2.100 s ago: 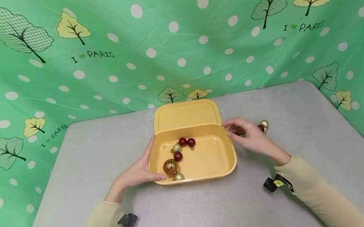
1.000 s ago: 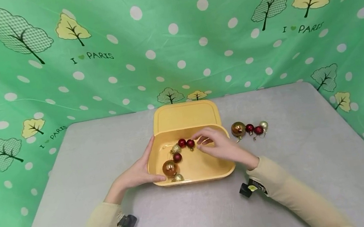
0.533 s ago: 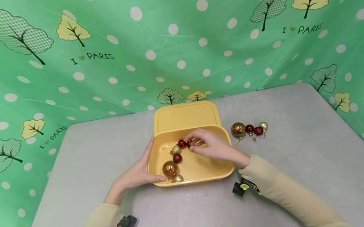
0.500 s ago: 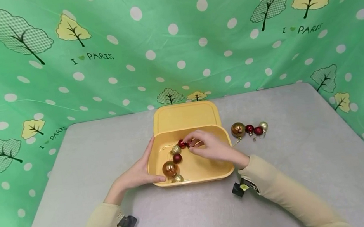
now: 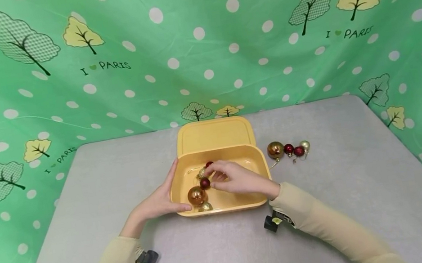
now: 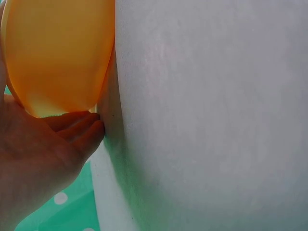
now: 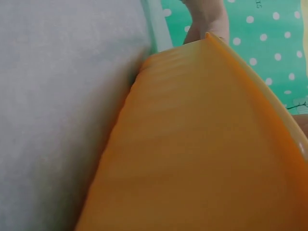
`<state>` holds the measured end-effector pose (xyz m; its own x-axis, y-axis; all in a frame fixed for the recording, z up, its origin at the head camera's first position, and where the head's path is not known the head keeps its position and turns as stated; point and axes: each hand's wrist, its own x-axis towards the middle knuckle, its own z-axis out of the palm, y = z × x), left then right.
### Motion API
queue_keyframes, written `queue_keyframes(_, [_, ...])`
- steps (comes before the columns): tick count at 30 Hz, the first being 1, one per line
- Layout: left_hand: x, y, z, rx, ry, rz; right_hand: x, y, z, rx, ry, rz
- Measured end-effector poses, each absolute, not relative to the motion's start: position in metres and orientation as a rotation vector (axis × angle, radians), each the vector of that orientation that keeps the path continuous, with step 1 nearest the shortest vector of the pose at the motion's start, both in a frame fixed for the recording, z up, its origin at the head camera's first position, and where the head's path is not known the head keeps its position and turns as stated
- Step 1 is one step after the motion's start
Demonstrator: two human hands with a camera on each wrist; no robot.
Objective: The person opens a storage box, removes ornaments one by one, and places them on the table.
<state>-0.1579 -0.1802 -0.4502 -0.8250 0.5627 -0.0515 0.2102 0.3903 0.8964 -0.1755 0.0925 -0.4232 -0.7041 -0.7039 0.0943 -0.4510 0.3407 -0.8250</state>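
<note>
A yellow plastic box (image 5: 245,194) stands on the table with its lid (image 5: 215,134) behind it. My left hand (image 5: 159,198) grips the box's left end, thumb over the front rim and fingers along the outer wall, as the left wrist view shows. Inside lie a large gold bauble (image 5: 197,195), glittery gold baubles (image 5: 201,173), a dark red bauble (image 5: 204,183) and a partly covered red bauble (image 5: 209,164). My right hand (image 5: 238,178) is bent inside the box, fingertips right at the dark red bauble. Another red bauble is hidden; I cannot tell whether these fingers hold it.
To the right of the box, a large gold bauble (image 5: 275,150), two small red baubles (image 5: 299,151) and a pale gold bauble (image 5: 305,145) lie in a row on the grey table (image 5: 221,252). A green patterned curtain (image 5: 200,60) hangs behind and at both sides.
My right hand has left the baubles beside the box, gone into the box and moved left to the dark red bauble, covering another red one. My left hand keeps its grip.
</note>
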Motion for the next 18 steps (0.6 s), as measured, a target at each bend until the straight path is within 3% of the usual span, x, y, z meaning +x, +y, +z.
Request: queue_keyframes(18, [-0.157, -0.179, -0.45, 0.658, 2.297, 1.417, -0.187, 0.089, -0.403, -1.083, 2.317, -1.071])
